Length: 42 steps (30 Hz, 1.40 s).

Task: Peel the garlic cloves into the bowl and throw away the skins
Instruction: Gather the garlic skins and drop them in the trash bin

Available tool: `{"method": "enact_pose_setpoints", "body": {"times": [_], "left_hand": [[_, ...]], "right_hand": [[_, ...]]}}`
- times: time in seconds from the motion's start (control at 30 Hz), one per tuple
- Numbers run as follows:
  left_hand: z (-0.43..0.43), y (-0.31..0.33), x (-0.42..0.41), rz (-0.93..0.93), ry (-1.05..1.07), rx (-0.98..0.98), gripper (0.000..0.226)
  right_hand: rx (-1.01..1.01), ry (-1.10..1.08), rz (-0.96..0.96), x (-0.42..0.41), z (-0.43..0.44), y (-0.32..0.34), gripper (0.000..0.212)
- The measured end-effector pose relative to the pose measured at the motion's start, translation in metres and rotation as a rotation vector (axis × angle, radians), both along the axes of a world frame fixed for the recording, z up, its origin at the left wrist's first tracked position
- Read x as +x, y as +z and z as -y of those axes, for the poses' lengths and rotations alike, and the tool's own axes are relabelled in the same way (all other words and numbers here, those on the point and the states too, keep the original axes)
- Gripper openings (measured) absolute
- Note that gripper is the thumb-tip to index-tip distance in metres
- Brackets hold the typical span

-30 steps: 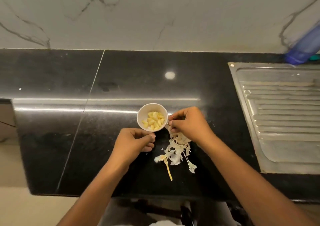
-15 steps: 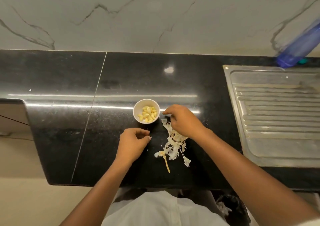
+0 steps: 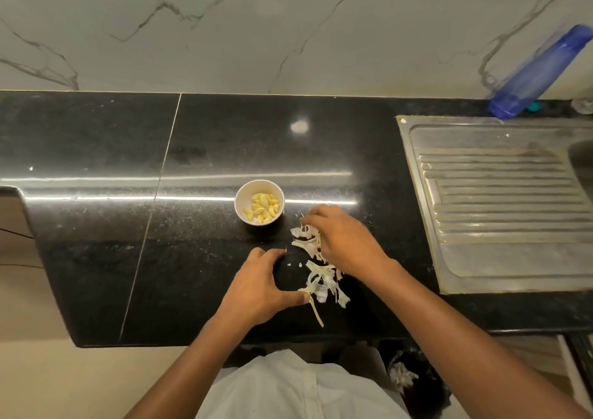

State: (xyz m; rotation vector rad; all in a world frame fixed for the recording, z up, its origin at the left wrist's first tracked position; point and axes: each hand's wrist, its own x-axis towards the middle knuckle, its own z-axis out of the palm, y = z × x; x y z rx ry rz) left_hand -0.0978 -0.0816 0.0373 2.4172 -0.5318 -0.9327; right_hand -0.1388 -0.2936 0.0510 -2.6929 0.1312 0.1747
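A pale marble wall (image 3: 288,27) with grey veins fills the top of the view. Below it runs the black polished worktop (image 3: 96,242), crossed by a thin seam left of centre. A steel sink drainboard (image 3: 500,200) with ribbed grooves is set into the worktop's right end, and a blue bottle (image 3: 539,72) stands at its back edge. Below the worktop's front edge, on the right, is a dark bin (image 3: 430,399) with some pale scraps inside (too dim to name for sure).

The left hand (image 3: 256,287) rests on the worktop, spread wide, fingers reaching forward and thumb out to the right, its tip touching the near end of the garlic skins (image 3: 321,277). The right hand (image 3: 343,242) lies palm down over the far right part of the same pile, its fingers stretched rather than curled and a little blurred.

The small white bowl (image 3: 247,194) stands just beyond and left of the pile, clear of both hands. The skins lie loose between the hands, with a thin yellowish stalk (image 3: 316,311) trailing toward the front edge. The peeled yellow garlic cloves (image 3: 261,208) sit in the bowl.
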Motion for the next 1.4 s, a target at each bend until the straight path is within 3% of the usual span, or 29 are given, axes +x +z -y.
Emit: {"method": "enact_pose_setpoints", "body": {"times": [0.17, 0.4, 0.5, 0.6, 0.67, 0.8, 0.93, 1.17, 1.27, 1.4], "left_hand": [[0.007, 0.002, -0.006, -0.004, -0.111, 0.036, 0.123], [0.02, -0.003, -0.01, 0.131, -0.074, -0.004, 0.116], [0.022, -0.005, -0.005, 0.164, -0.065, -0.033, 0.111], [0.026, -0.004, -0.003, 0.188, -0.123, -0.031, 0.114], [0.029, -0.003, -0.001, 0.191, -0.18, -0.018, 0.12], [0.037, -0.002, 0.004, 0.176, -0.236, -0.022, 0.112], [0.043, -0.007, 0.008, 0.202, -0.204, -0.082, 0.078], [0.06, -0.016, 0.008, 0.22, -0.144, -0.163, 0.024], [0.066, -0.013, 0.009, 0.182, -0.148, -0.209, 0.016], [0.082, -0.007, 0.011, 0.156, -0.16, -0.28, 0.013]], "right_hand": [[-0.04, -0.171, -0.033, 0.014, 0.026, -0.017, 0.05], [0.012, 0.002, -0.114, -0.008, 0.026, -0.021, 0.042], [0.095, -0.011, -0.212, -0.025, 0.03, -0.006, 0.066], [0.002, 0.049, -0.313, -0.036, 0.028, 0.005, 0.103], [-0.062, 0.081, -0.304, -0.04, 0.021, 0.001, 0.112], [-0.061, 0.021, -0.217, -0.04, 0.007, -0.011, 0.096], [0.025, -0.061, -0.185, -0.041, 0.0, -0.014, 0.069], [0.114, -0.192, -0.118, -0.046, -0.003, -0.021, 0.047], [0.139, -0.245, -0.087, -0.048, 0.001, -0.02, 0.039], [0.202, -0.374, -0.034, -0.059, 0.009, -0.015, 0.043]]}}
